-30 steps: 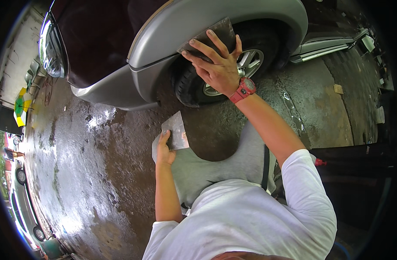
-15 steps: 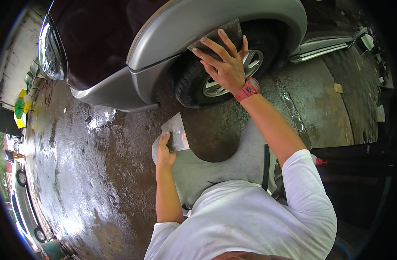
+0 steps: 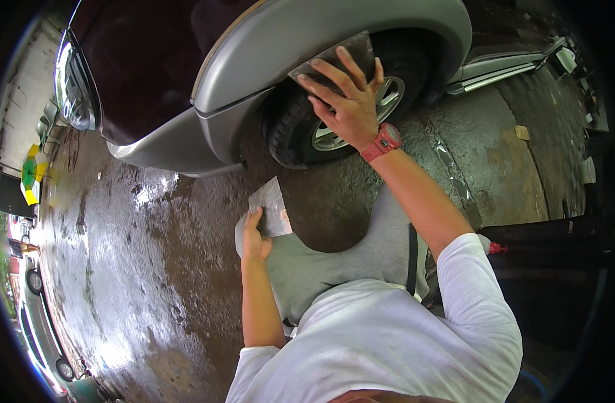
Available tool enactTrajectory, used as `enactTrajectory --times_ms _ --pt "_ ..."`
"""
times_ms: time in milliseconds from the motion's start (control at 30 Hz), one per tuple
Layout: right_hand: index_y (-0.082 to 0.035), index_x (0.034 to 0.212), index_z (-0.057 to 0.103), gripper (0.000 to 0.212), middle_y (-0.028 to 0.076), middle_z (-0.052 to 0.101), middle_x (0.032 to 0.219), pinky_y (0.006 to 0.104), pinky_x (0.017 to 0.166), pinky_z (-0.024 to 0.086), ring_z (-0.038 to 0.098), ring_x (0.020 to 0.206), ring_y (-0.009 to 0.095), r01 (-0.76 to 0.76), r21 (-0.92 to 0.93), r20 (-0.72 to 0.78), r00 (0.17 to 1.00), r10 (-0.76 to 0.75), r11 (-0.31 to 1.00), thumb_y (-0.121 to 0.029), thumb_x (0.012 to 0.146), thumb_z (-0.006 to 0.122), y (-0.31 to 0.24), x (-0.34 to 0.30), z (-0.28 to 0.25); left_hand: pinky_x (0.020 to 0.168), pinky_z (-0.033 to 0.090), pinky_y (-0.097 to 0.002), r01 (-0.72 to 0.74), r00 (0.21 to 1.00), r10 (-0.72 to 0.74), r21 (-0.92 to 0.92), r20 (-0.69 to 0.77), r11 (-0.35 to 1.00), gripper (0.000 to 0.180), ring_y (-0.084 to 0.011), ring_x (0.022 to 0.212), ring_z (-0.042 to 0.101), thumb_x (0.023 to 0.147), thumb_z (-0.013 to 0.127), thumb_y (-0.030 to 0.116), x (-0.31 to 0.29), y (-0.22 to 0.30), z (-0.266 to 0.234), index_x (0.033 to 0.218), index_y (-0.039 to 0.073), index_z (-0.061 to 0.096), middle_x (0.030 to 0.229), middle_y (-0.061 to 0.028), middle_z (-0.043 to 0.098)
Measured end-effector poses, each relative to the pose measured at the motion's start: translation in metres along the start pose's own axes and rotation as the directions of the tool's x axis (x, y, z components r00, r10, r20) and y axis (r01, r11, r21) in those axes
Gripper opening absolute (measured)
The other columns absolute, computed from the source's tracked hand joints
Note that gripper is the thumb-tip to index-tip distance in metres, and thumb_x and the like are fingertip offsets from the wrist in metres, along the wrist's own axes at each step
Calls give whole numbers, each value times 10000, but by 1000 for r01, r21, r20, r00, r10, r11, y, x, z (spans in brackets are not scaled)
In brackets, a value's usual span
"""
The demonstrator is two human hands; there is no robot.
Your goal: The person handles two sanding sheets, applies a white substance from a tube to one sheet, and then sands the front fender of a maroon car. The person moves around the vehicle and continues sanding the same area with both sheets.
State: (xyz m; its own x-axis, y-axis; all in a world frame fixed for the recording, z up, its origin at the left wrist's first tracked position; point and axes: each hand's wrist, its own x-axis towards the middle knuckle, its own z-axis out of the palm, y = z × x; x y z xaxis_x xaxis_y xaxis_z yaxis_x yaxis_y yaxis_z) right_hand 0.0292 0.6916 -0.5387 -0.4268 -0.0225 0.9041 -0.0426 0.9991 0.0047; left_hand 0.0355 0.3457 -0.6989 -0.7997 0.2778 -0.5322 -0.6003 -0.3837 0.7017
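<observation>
My right hand (image 3: 348, 101), with a red watch on its wrist, reaches up to the grey wheel arch (image 3: 267, 50) of a vehicle. Its spread fingers hold a thin dark grey rectangular plate (image 3: 356, 46) against or very near the arch's lower edge; exact contact cannot be made out. Behind that hand are the black tyre (image 3: 293, 138) and silver wheel rim (image 3: 329, 138). Lower down, my left hand (image 3: 255, 240) grips a second thin grey plate (image 3: 272, 205), tilted over my left knee. Pale reddish smears mark its right edge.
The dark bumper (image 3: 163, 151) and headlight (image 3: 76, 87) extend to the left, and a side step (image 3: 499, 77) to the right. Wet, rough concrete floor (image 3: 139, 269) surrounds me. A bottle with a red cap (image 3: 497, 248) is beside my right arm. Another car (image 3: 42, 329) stands far left.
The view has shifted slightly. Both hands keep nearly the same places, each with its plate; the right plate sits almost unmoved at the arch.
</observation>
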Motion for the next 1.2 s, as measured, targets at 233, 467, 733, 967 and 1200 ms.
enactTrajectory --times_ms 233,467,733,967,1200 --pt "-399 1313 753 480 -113 551 1541 668 1252 114 379 1562 234 -37 -2 -42 998 37 999 -272 863 859 9 15 -4 1078 508 -445 27 999 -27 17 42 999 568 -248 1263 617 1035 691 261 6 -3 -14 1528 51 503 1438 -92 592" --pt "-406 1306 756 478 -119 560 1532 664 1259 112 383 1561 231 -26 -6 -36 999 26 1000 -269 859 859 20 5 -5 1003 577 -445 5 1000 -6 -20 -19 1000 414 -289 1156 686 1045 670 225 7 -5 -8 1381 -4 593 1287 -132 671" --pt "-380 1263 778 479 -117 597 1496 670 1249 122 410 1545 226 -70 22 -52 996 71 997 -223 819 865 5 18 -8 1002 583 -459 3 999 -3 -22 38 1000 414 -294 1137 693 1044 676 221 9 -6 -10 1382 0 589 1272 -131 676" --pt "-375 1281 775 491 -96 593 1502 658 1248 140 407 1547 240 -116 48 -86 989 120 992 -209 828 867 20 7 -10 1007 580 -446 -16 1000 16 -12 -18 1000 418 -284 1133 692 1045 672 218 1 -3 -6 1387 -8 589 1279 -126 669" --pt "-409 1271 768 494 -126 588 1502 729 1209 138 399 1548 226 -69 42 -123 990 73 997 -224 826 876 35 11 2 1011 579 -440 -4 997 5 -11 72 1000 408 -290 1131 695 1047 669 216 2 -1 -2 1370 -22 597 1267 -135 678"
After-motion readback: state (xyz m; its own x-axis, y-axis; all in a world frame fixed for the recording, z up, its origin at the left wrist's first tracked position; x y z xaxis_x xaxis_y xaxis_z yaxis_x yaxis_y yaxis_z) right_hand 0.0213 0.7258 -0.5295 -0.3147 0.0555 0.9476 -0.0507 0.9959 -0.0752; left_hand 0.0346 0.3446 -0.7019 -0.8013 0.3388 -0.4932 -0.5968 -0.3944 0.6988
